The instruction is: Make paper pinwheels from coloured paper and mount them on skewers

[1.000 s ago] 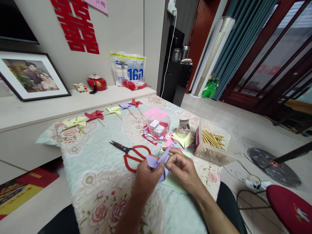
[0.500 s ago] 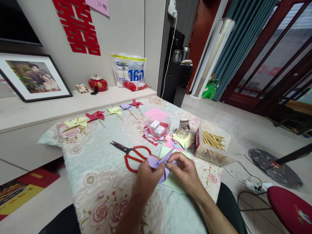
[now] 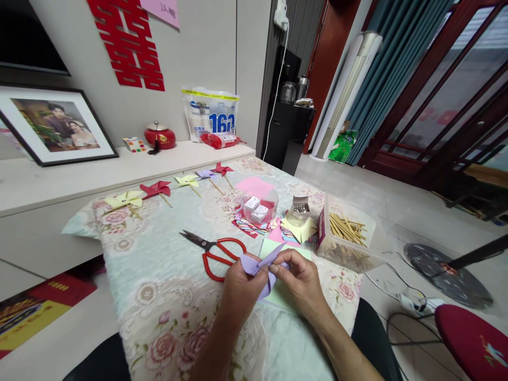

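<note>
Little has changed over the last second: the purple paper [image 3: 260, 267] that stood a bit higher between the hands now sits lower and closer in, its pointed flap folded down toward the middle, and both hands stay on it just above the near edge of the surface [image 3: 159, 296]. The left hand [image 3: 243, 286] holds the paper from the left with its fingers curled around the folded part, thumb on top. The right hand [image 3: 302, 280] meets it from the right, thumb and forefinger pinching the paper's centre where the flaps come together. The view has also shifted very slightly, so everything on the cloth sits a touch lower than before.

Under the hands lies a pale green sheet [image 3: 278, 291], partly covered by the right hand. Just beyond the left hand are the red-handled scissors [image 3: 216, 253], blades closed and pointing left. Further back stand a small clear tub with white boxes [image 3: 260, 207], a little jar [image 3: 299, 210] beside it, and loose coloured paper squares [image 3: 288, 232] spread between them. To the right, a clear box of wooden sticks [image 3: 347, 230] sits at the surface's edge. Along the far side five finished pinwheels [image 3: 156, 189] lie in a row, well apart from the hands. Nothing stands between the hands and the scissors or the boxes.
</note>
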`<move>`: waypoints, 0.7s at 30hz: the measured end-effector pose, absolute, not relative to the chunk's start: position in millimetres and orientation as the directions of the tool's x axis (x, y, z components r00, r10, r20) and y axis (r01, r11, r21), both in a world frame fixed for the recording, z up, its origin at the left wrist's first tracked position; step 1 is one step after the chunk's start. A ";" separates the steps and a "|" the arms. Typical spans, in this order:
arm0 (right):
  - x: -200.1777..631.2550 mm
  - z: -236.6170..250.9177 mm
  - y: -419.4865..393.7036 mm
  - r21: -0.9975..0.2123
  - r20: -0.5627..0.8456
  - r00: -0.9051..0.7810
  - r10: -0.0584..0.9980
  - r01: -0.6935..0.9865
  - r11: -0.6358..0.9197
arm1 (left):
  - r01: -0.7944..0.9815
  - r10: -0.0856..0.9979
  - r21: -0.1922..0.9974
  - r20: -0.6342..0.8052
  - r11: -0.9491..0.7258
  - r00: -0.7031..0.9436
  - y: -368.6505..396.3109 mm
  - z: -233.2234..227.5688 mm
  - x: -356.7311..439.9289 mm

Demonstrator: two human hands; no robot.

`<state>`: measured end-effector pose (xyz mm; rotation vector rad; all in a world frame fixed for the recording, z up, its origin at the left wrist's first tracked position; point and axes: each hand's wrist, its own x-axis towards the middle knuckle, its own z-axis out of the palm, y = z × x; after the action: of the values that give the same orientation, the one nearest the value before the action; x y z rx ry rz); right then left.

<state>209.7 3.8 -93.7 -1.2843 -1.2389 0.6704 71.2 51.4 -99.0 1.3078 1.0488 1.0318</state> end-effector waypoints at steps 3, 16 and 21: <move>209.4 -95.8 4.2 -0.944 0.288 0.292 0.912 0.247 0.220 | 0.049 0.977 0.999 -0.007 -0.003 0.214 51.6 -98.0 71.1; 208.0 -98.5 6.4 -0.959 0.244 0.345 0.907 0.223 0.174 | 0.092 0.980 0.996 -0.039 0.022 0.194 50.0 -90.2 71.5; 209.2 -101.2 6.6 -0.959 0.240 0.340 0.910 0.232 0.166 | 0.067 0.979 0.997 -0.061 0.049 0.196 49.7 -89.5 72.0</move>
<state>209.2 6.6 -101.2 -1.3463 -1.1568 0.6811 72.0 49.7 -89.5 1.3007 1.1307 0.9918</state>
